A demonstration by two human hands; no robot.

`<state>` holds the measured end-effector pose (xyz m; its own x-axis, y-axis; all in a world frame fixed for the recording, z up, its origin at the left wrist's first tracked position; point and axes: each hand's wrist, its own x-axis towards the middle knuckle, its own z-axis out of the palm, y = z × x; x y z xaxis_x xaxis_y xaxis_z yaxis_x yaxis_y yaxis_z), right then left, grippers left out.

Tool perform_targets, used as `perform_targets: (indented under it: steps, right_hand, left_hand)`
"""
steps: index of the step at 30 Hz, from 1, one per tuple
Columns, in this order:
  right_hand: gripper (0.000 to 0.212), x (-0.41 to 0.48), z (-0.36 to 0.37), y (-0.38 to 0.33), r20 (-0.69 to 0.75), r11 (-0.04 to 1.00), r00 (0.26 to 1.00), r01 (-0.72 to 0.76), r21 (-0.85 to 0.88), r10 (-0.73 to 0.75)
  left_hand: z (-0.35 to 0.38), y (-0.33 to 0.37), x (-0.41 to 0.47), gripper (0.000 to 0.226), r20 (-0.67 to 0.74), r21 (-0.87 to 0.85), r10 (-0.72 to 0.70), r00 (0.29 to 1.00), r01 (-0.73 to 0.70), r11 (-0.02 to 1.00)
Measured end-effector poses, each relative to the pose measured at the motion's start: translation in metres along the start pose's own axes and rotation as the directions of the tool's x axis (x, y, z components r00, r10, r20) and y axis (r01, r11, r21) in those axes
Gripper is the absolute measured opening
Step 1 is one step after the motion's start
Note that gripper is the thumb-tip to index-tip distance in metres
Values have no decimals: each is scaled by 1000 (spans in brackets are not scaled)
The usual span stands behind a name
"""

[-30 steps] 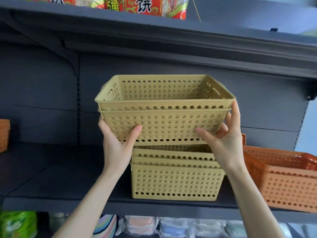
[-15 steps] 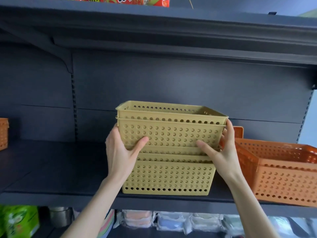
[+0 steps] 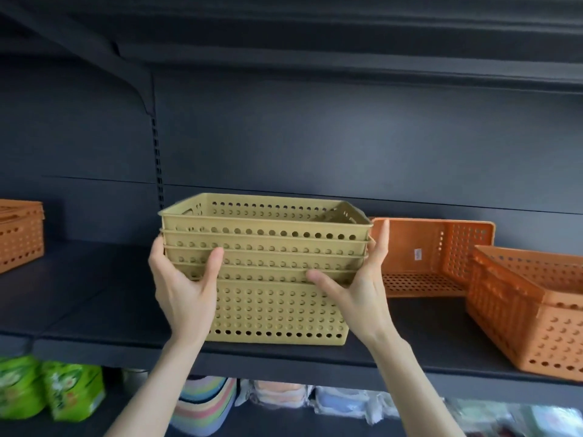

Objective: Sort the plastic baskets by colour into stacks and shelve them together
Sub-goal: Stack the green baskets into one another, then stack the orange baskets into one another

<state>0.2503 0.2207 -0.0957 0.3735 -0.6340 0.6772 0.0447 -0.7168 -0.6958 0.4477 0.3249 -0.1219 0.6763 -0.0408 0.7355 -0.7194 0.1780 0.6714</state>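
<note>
A stack of several yellow perforated plastic baskets (image 3: 268,269) stands nested on the dark shelf (image 3: 104,326), at its middle. My left hand (image 3: 184,288) grips the stack's left end, thumb on the front wall. My right hand (image 3: 356,288) holds the right end, fingers up along the side. To the right, one orange basket (image 3: 438,257) lies tipped on its side with its opening toward me. Another orange basket (image 3: 530,310), which looks like two nested, stands upright at the far right. More orange baskets (image 3: 19,234) sit at the far left edge.
The shelf's dark back panel (image 3: 315,146) and an upper shelf (image 3: 315,33) close in the space above. A slotted upright (image 3: 156,159) and a bracket stand left of the stack. Green packets (image 3: 47,389) and wrapped pastel goods (image 3: 284,395) lie on the lower level.
The two yellow baskets I held high came down and nested into the yellow baskets on the shelf, making one stack. Both hands kept hold of its ends.
</note>
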Motion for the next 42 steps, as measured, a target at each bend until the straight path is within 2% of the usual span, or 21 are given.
perform_targets:
  steps: [3,7,12,15,21,24,27,30,33,36,42]
  right_hand:
    - [113,17,31,5,6,998,1000,12,-64,-12]
    - [106,39,64,13,19,999,1000,1,-49,0]
    - [101,60,93,19,9,995,1000,-18,-96,19]
    - [93,63,96,20,-24,991,1000,-20,-131,17]
    - [95,58,98,14,-34,980,997,-76,-184,71]
    - [99,53,94,13,-32,963,995,-99,-250,94]
    - [95,47,85,12,35,951,995,-83,-297,98]
    - [76,36,65,8,81,920,991,-69,-385,108]
    - [39,21,30,2,43,878,993,-76,-473,109]
    - [22,1,-21,-4,-4,858,998,-59,-510,66]
    - [15,-50,-155,-1,-75,817,996,-80,-571,46]
  left_hand:
    - [-7,-23,21,83,-8,40,-7,1000,7,999]
    - [-10,-53,49,84,9,47,-20,1000,20,999]
    - [-3,-80,77,84,75,26,-38,996,36,999]
    - [2,-90,82,83,111,26,-49,993,47,999]
    - [0,-95,77,82,148,64,-74,986,66,996]
    - [-7,-88,71,83,194,116,-100,976,79,990]
    - [-15,-77,57,78,276,232,-108,955,42,972]
    - [-18,-60,31,58,337,322,-68,939,-47,945]
    - [-12,-30,1,26,377,257,-10,926,-95,962]
    - [1,18,-33,4,411,182,31,911,-116,977]
    - [51,109,-130,10,500,19,70,863,-92,996]
